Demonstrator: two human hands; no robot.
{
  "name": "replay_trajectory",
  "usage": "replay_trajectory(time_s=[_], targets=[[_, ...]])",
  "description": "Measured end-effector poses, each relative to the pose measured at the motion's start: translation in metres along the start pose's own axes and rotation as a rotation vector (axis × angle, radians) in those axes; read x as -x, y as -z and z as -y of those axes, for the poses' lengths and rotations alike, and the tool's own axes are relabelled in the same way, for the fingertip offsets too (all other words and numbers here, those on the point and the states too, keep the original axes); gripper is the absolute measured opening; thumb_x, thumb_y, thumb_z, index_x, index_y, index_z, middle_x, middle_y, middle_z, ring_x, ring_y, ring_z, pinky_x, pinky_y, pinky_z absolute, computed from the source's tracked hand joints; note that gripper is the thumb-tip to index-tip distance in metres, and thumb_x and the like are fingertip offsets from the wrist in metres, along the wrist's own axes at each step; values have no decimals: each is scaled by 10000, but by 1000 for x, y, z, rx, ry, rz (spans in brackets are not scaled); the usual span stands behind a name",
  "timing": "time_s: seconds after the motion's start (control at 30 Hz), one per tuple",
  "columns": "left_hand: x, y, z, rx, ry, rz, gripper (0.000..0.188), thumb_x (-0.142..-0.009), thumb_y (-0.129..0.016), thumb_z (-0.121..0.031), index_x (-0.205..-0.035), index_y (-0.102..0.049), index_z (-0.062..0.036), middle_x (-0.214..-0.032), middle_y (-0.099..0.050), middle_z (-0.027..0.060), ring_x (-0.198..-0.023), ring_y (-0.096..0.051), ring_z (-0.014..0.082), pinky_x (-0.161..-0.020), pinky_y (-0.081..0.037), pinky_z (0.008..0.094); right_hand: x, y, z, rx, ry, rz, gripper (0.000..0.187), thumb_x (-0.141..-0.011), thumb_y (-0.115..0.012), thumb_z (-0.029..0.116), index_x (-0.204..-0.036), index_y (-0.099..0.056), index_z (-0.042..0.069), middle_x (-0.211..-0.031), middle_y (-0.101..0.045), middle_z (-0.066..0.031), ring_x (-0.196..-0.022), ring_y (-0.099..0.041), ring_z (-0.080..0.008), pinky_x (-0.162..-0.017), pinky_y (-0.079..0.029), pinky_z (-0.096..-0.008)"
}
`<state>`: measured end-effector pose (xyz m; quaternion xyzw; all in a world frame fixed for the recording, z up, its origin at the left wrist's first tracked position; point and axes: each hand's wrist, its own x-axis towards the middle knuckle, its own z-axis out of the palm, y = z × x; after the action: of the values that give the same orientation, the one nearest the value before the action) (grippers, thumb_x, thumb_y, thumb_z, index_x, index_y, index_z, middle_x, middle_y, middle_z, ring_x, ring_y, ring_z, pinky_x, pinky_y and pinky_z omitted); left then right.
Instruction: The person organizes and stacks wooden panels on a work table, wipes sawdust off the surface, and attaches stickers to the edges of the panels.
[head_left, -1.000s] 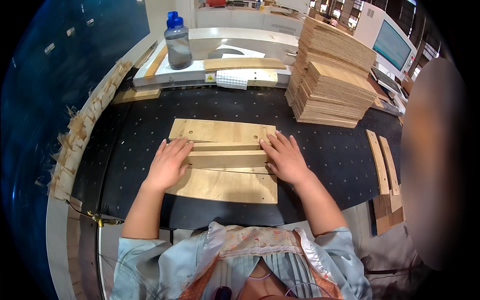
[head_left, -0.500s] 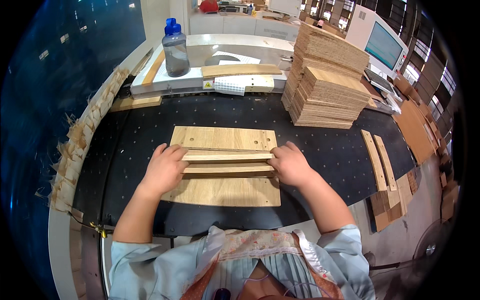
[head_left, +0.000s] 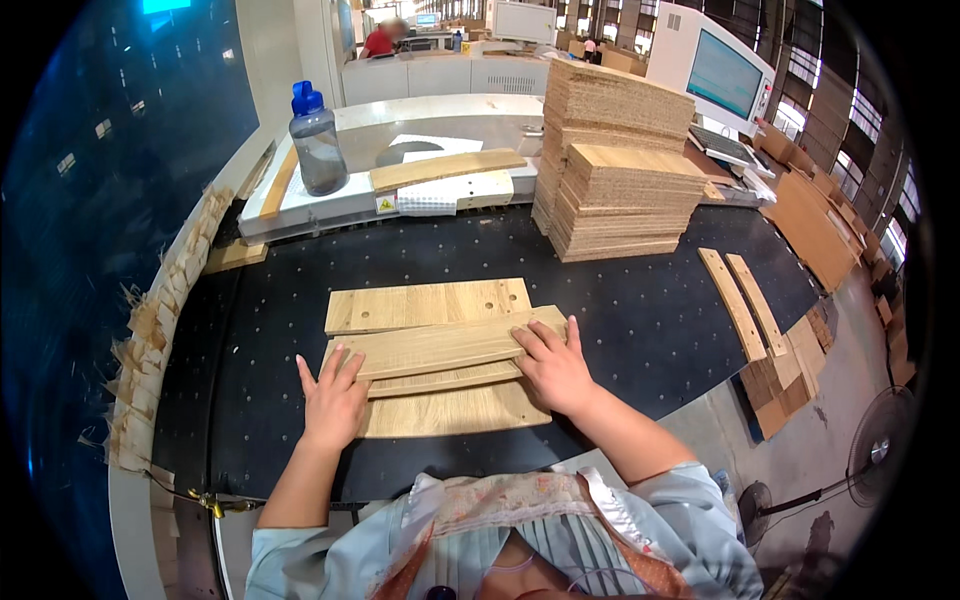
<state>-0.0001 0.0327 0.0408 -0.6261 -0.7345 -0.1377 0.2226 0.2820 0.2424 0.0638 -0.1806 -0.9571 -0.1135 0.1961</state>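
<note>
A light wood-grain strip [head_left: 440,345] lies slightly askew on top of other boards, its right end farther from me. Fingers spread, my left hand [head_left: 335,400] rests on its left end, thumb out to the side. My right hand [head_left: 553,366] lies over its right end, fingers stretched apart on the wood. Partly covered, a second strip [head_left: 445,382] shows along the near side of the top one. Behind them is a board with drilled holes [head_left: 430,303]. A wider board [head_left: 450,416] lies closest to me, under the strips.
On the dark table [head_left: 620,340] stands a tall stack of boards [head_left: 630,190]. Two drilled strips [head_left: 740,305] lie at the right edge. A blue-capped bottle [head_left: 317,145] stands on the white ledge beyond. Frayed flaps [head_left: 150,350] line the left side; a fan [head_left: 870,450] is at right.
The two strips that stood on edge between my hands now lie flat, overlapping. My fingers have gone from gripping their ends to spreading over them. The view has shifted somewhat.
</note>
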Motion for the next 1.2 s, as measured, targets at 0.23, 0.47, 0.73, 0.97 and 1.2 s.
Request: replay_trajectory(time_s=[0.23, 0.47, 0.73, 0.97, 1.2], targets=[[-40, 45, 8, 106, 26, 161, 191, -729, -692, -114, -918, -695, -137, -1181, -565, 16, -1305, -362, 269, -1071, -104, 671, -31, 25, -19, -119, -64, 168, 245, -722, -619, 116, -961, -671, 101, -1217, -554, -52, -1204, -459, -268, -1012, -272, -667], [-82, 35, 9, 166, 44, 547, 319, -737, -721, -280, -1036, -690, -175, -1265, -526, 71, -1330, -333, 289, -1059, -138, 685, -61, 25, -35, -245, -184, 598, 311, -727, -702, 218, -1029, -674, 149, -1228, -538, -66, -1209, -449, -277, -1059, -252, -613], [-108, 36, -7, 263, -160, 363, 186, -690, -718, -229, -796, -673, -83, -881, -607, 87, -888, -588, 299, -803, -457, 421, -65, 21, -31, -272, -22, 328, 189, -710, -692, 191, -881, -685, 110, -1048, -592, -74, -1058, -542, -274, -1012, -330, -563], [-97, 16, -16, 213, -187, 336, 181, -685, -723, -236, -783, -688, -89, -809, -563, 104, -813, -592, 310, -730, -486, 421, -68, 12, -25, -303, -71, 508, 256, -741, -685, 217, -977, -677, 118, -1053, -579, -71, -1090, -533, -257, -996, -347, -525], [-115, 43, -8, 316, -178, 415, 217, -697, -725, -269, -847, -707, -114, -839, -594, 83, -869, -588, 289, -779, -474, 405, -71, 23, -34, -301, -29, 350, 268, -720, -705, 226, -968, -679, 127, -1066, -599, -52, -1054, -547, -265, -955, -370, -470]])
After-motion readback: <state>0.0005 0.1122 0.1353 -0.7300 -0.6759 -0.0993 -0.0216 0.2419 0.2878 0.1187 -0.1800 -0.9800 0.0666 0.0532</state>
